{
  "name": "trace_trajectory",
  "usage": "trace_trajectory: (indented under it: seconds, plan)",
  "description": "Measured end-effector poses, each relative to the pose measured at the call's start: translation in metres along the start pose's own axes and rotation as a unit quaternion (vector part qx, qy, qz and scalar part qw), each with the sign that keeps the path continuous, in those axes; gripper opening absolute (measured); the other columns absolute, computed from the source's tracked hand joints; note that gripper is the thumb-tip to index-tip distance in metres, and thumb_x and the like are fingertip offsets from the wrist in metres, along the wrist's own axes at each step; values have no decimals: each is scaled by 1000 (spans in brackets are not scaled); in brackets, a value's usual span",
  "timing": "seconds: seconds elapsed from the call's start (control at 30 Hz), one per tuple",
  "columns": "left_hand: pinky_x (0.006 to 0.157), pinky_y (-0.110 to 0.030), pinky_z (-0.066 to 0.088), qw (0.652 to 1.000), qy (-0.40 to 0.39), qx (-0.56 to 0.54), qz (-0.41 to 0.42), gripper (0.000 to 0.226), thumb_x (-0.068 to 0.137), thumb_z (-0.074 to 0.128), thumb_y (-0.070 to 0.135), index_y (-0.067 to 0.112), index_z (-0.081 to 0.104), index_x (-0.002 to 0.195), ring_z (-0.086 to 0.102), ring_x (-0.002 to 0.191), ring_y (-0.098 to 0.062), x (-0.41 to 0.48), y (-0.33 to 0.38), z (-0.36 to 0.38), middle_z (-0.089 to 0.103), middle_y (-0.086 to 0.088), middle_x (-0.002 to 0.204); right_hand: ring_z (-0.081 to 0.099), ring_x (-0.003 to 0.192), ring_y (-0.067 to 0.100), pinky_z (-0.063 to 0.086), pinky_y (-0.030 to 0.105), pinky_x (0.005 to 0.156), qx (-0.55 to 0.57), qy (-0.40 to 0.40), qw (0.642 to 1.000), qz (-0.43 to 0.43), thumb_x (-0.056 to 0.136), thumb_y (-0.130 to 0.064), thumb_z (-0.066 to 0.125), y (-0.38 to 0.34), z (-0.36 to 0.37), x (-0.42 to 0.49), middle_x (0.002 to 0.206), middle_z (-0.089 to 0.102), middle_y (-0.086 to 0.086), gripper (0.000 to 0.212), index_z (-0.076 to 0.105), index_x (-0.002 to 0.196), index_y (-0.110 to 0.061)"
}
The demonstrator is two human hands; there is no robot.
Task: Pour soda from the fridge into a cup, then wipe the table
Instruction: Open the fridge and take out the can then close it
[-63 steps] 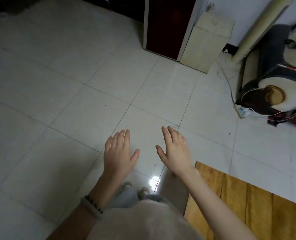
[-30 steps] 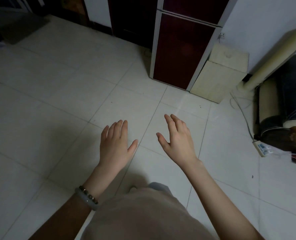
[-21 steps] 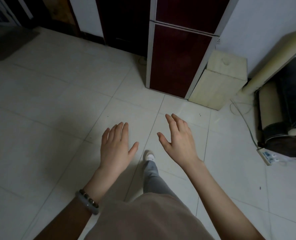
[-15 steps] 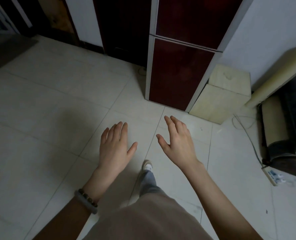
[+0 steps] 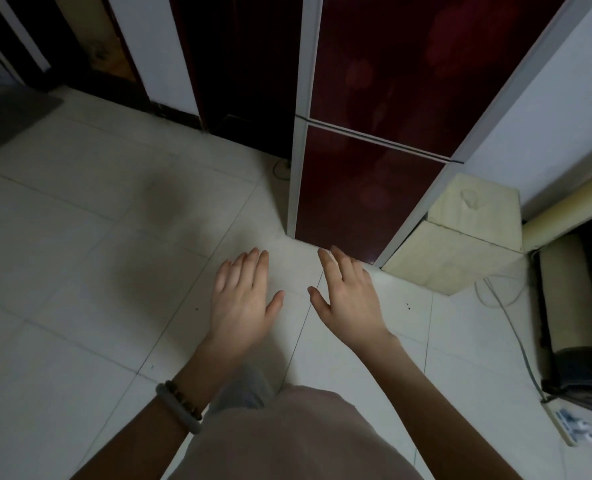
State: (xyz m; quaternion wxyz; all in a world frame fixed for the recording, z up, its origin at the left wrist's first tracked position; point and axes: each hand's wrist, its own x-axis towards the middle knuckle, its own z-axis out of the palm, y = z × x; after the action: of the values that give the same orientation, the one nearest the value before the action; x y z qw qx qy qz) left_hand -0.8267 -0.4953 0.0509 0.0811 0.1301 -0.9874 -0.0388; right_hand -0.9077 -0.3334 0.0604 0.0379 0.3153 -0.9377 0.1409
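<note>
A dark red fridge (image 5: 374, 140) with pale grey edges stands against the wall straight ahead; both of its doors are closed, with a seam between upper and lower door. My left hand (image 5: 242, 303) and my right hand (image 5: 348, 297) are held out flat over the white tiled floor, fingers straight, holding nothing. The fingertips of my right hand reach almost to the fridge's bottom edge in the picture. No soda, cup or table is in view.
A cream box (image 5: 460, 233) stands on the floor right of the fridge. Further right lie a pale roll (image 5: 564, 206), dark furniture (image 5: 585, 323), a cable and a power strip (image 5: 571, 424). A dark doorway (image 5: 239, 71) opens left of the fridge.
The fridge has come much nearer and larger in view; the wooden table edge seen earlier has dropped out of view. Both hands stay flat and empty.
</note>
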Motion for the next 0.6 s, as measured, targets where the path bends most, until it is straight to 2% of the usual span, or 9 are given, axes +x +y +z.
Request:
trace_trajectory:
  seconds: [0.17,0.43,0.6]
  plan:
    - [100,-45,41,1000,-8,7,0,62,84,43,46,3,54,127,56,115,-31,61,-21,12,59,-14,127,63,98,34,52,42,80,-41,-10,999,0,67,-27,79,6,14,60,116,62,19,68,54,125,-2]
    - [98,-48,43,999,-17,6,45,63,84,35,47,2,58,122,60,110,-31,188,-77,24,63,-15,121,62,97,32,52,41,78,-74,-16,996,41,68,-30,78,3,40,181,118,62,15,68,54,126,-5]
    - [99,-49,42,995,-1,7,95,62,84,35,45,1,59,121,60,110,-32,271,-116,18,63,-16,121,62,101,33,52,40,81,-82,10,994,77,65,-28,79,-8,46,260,120,61,16,71,54,127,-4]
